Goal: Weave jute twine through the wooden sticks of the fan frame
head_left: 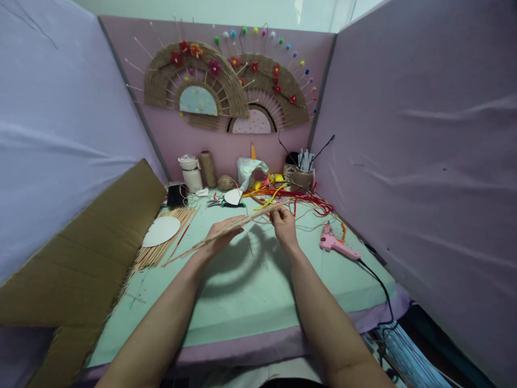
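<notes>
A flat tan piece of twine and thin sticks [230, 228] is held above the table, tilted and seen nearly edge-on, its right end higher. My left hand [221, 234] grips it around the middle, fingers stretched along it. At its right end, my right hand [283, 222] is closed, the fingertips pinching its edge or a strand there; I cannot tell which. One loose strand [249, 244] hangs below the piece between my hands. A pair of green-handled pliers [228, 203] and a white paper cutout [233, 196] lie just beyond.
A pink glue gun [338, 245] lies at right, its cord running off the edge. Thin sticks [155, 256] and a white oval [161, 231] are at left beside a cardboard sheet [89, 258]. Behind stand a jar [190, 175], twine spool [208, 170] and red pipe cleaners [311, 198].
</notes>
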Demonstrator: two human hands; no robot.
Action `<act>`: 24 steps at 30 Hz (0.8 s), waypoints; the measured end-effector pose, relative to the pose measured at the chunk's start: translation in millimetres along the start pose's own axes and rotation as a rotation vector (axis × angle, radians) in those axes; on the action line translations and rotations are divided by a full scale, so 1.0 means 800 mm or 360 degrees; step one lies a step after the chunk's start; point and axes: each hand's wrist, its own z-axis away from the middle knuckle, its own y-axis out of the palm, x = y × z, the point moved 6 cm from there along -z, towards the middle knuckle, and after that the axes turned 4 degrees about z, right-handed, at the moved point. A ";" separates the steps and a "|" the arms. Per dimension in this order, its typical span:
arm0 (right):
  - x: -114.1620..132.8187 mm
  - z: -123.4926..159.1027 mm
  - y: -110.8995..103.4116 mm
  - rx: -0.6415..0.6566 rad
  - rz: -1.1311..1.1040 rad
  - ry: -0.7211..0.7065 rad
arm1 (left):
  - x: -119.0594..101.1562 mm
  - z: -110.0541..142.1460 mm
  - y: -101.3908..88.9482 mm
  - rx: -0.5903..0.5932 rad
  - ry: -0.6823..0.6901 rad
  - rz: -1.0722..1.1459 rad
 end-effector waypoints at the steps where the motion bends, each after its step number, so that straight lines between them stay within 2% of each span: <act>1: 0.000 0.000 0.000 -0.0003 -0.0008 0.0006 | -0.002 0.000 0.000 -0.0036 0.0067 -0.0104; 4: 0.010 0.003 0.003 0.0058 0.0032 -0.0038 | -0.008 0.003 0.002 -0.0075 0.0210 -0.0234; 8: 0.030 0.010 0.004 0.0079 0.0175 -0.0159 | -0.002 0.003 -0.005 -0.0195 0.0100 -0.0128; 11: 0.038 0.014 0.002 0.0034 0.0240 -0.0206 | 0.007 -0.002 -0.014 -0.0292 0.0033 0.0102; 15: 0.040 0.016 -0.001 -0.0022 0.0270 -0.0231 | 0.006 -0.010 -0.026 -0.0392 0.0082 0.0475; 20: 0.040 0.015 -0.006 -0.0129 0.0242 -0.0222 | -0.007 -0.016 -0.047 -0.0512 0.0167 0.0692; 24: 0.043 0.015 -0.007 -0.0154 0.0165 -0.0236 | -0.009 -0.018 -0.055 -0.0516 0.0143 0.0832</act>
